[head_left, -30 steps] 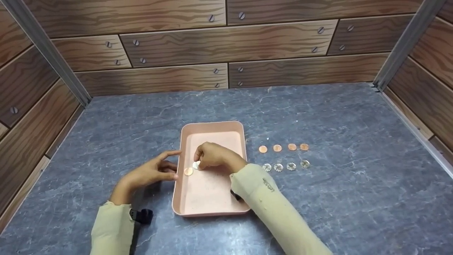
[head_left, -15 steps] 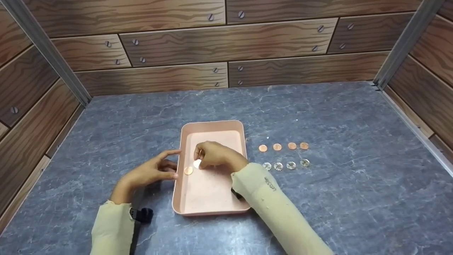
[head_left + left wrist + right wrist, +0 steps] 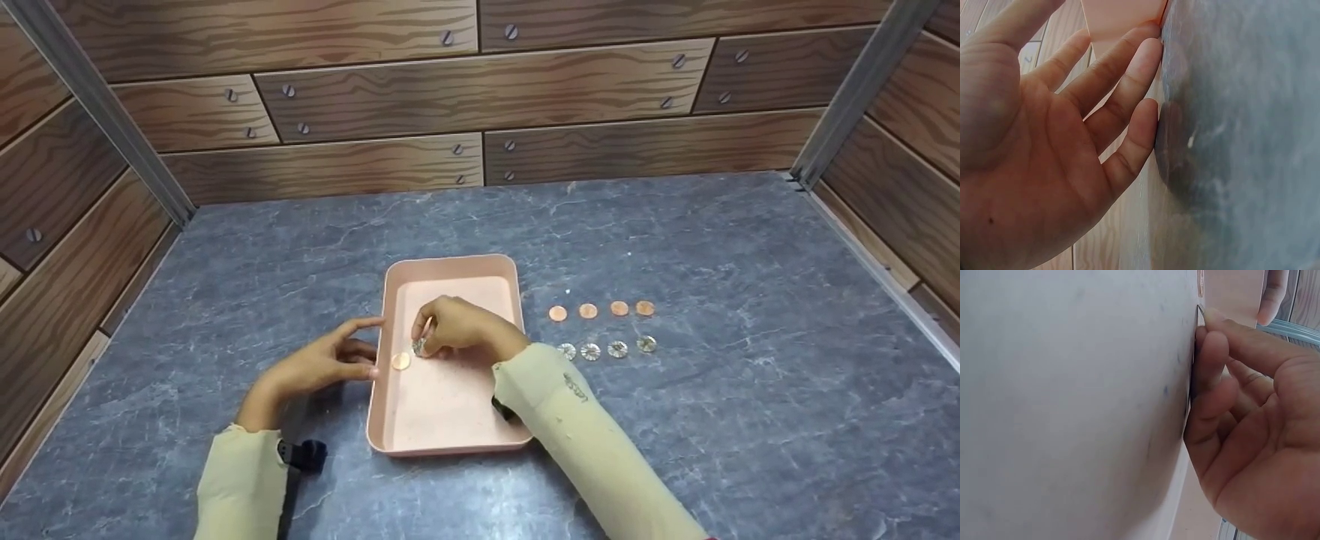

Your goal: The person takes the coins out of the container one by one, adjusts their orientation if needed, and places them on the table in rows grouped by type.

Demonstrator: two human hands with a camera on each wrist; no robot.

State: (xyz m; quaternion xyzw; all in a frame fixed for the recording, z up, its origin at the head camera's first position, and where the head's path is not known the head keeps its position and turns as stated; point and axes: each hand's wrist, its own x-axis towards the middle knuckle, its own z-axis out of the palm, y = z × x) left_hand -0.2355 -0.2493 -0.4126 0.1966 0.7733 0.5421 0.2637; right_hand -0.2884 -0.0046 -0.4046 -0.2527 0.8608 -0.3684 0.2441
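In the head view, a pink tray (image 3: 450, 420) lies on the table with a copper coin (image 3: 401, 361) on its floor, near the left wall. Beside that coin, my right hand (image 3: 457, 326) reaches into the tray and pinches a silver coin (image 3: 419, 347) between thumb and finger. From the right wrist view, the silver coin (image 3: 1201, 310) looks tilted, one edge raised off the tray floor. My left hand (image 3: 319, 365) rests against the tray's left wall, index finger and thumb spread and touching it. Its other fingers hang loosely bent in the left wrist view.
Right of the tray lies a row of several copper coins (image 3: 588, 310), with a row of several silver coins (image 3: 591, 352) nearer to me. My right forearm partly covers the tray's right wall. Wood-patterned panels (image 3: 480, 90) enclose the table's back and sides.
The silver coin, lying flatter before, now stands tilted between my right thumb and finger. My left hand, the tray and the other coins keep their places.
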